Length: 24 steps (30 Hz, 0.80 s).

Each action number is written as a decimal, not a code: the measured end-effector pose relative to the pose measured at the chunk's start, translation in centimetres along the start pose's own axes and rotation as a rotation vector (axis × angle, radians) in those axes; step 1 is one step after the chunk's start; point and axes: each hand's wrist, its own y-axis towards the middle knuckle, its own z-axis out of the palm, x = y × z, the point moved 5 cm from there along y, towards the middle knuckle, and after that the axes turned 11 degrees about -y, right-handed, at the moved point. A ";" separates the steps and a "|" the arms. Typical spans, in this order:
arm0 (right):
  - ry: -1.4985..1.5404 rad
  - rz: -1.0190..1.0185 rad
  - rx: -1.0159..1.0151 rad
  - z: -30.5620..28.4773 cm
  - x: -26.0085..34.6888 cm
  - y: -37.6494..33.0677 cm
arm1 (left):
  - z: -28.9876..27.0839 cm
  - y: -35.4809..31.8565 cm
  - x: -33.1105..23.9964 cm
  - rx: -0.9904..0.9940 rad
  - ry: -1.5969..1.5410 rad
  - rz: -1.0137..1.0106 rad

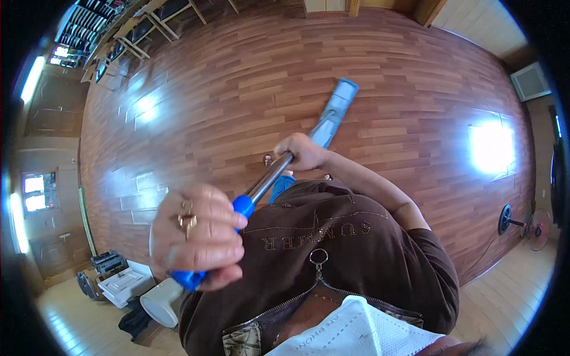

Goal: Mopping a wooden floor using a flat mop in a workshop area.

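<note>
A flat mop spans the middle of the head view, with its metal pole (270, 178) slanting from lower left up to a light blue flat head (338, 107) on the wooden floor. My left hand (202, 231), wearing a gold-coloured ring, wraps round the blue grip (243, 206) at the pole's upper end. Farther down the pole, my right hand (304, 151) is closed round the bare metal. Part of the pole below it is hidden by that hand.
Wooden chairs (136, 32) stand at the far left. A fan (538, 230) and a black round-based stand (505, 219) are at the right. White and dark items (127, 285) sit at the lower left. Light glares off the floor (237, 89).
</note>
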 end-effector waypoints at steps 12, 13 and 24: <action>-0.042 -0.375 -0.470 -16.5 20.4 -6.3 | 6.9 4.3 5.0 0.068 -0.108 0.059; -0.171 -0.415 -0.449 -16.3 21.7 -6.9 | 7.8 4.2 6.4 0.092 -0.030 0.005; -0.278 -0.188 -0.511 -7.5 25.6 -9.9 | 17.6 -15.7 34.7 0.059 -0.084 -0.438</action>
